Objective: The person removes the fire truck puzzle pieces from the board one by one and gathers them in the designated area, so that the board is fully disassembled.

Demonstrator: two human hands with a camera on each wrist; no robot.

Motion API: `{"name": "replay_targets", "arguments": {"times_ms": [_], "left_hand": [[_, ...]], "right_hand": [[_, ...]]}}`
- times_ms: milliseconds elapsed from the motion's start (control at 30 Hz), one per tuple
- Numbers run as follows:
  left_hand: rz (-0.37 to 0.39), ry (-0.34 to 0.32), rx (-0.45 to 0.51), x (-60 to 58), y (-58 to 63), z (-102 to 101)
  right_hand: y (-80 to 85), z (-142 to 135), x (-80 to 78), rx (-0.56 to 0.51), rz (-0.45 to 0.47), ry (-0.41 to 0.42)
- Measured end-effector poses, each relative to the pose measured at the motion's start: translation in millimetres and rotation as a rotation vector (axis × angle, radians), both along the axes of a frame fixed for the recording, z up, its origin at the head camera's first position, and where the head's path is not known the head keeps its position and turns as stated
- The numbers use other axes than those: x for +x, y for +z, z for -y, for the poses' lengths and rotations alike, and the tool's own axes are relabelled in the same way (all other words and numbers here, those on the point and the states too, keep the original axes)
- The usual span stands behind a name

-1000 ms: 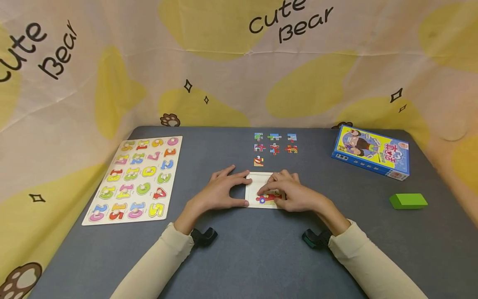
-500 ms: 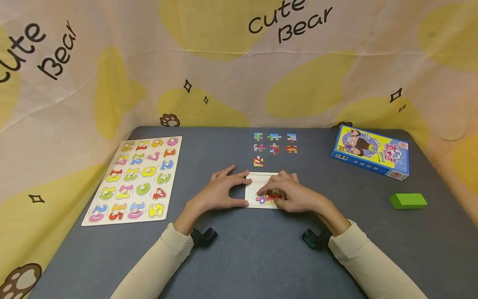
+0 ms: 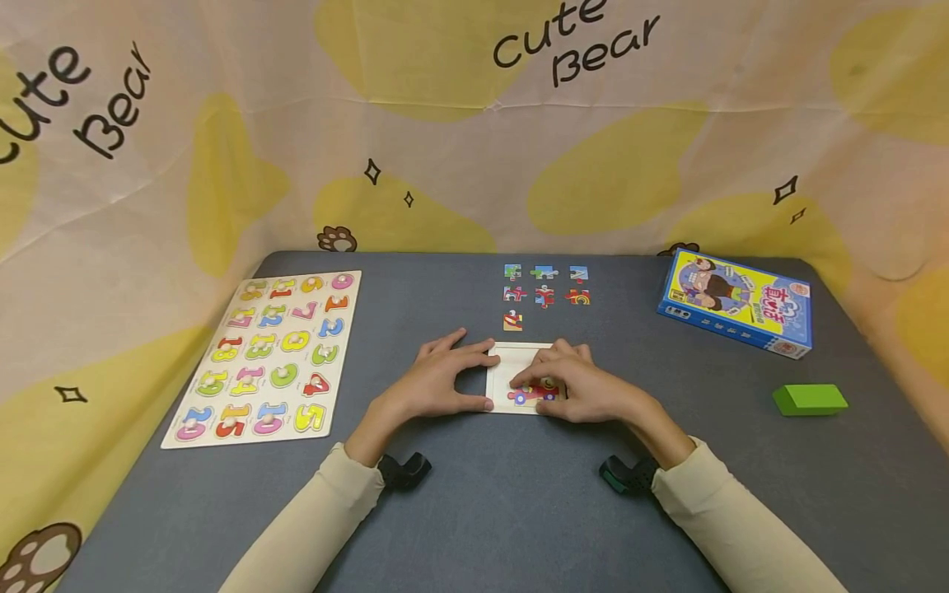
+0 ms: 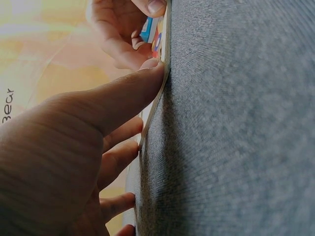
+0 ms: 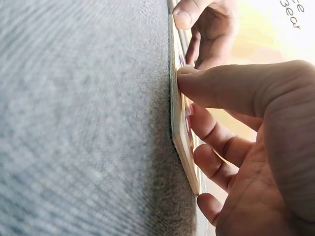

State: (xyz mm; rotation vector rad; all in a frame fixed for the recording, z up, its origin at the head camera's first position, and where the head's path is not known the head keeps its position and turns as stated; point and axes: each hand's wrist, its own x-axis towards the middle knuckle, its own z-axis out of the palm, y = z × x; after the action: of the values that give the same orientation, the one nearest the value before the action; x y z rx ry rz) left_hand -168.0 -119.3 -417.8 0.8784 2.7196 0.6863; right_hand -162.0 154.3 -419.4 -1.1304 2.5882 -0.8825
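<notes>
A small white puzzle tray (image 3: 507, 369) lies flat on the table between both hands, with jigsaw pieces of a red vehicle (image 3: 522, 395) along its front part. My left hand (image 3: 437, 380) rests at the tray's left side, its thumb on the near corner and index finger by the far corner. The fingers of my right hand (image 3: 582, 383) reach over the tray, fingertips on the pieces, hiding its right part. In the right wrist view its thumb (image 5: 211, 86) presses the tray's front edge (image 5: 175, 123). Several loose jigsaw pieces (image 3: 544, 296) lie in rows behind the tray.
A white number board (image 3: 252, 403) with coloured knobbed numerals lies at the left of the grey table (image 3: 489, 511). A blue and yellow box (image 3: 741, 301) sits at the back right, and a green block (image 3: 811, 399) is nearer. A patterned cloth (image 3: 445, 123) hangs behind.
My right thumb has slid slightly left and towards me, onto the tray's front edge. The left hand, the tray and the loose pieces stay where they were.
</notes>
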Motion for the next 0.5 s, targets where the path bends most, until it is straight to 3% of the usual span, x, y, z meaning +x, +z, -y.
{"name": "replay_targets", "arguments": {"times_ms": [500], "left_hand": [[0.008, 0.003, -0.008, -1.4, -2.2, 0.7]], "right_hand": [[-1.1, 1.9, 1.3, -0.030, -0.008, -0.014]]}}
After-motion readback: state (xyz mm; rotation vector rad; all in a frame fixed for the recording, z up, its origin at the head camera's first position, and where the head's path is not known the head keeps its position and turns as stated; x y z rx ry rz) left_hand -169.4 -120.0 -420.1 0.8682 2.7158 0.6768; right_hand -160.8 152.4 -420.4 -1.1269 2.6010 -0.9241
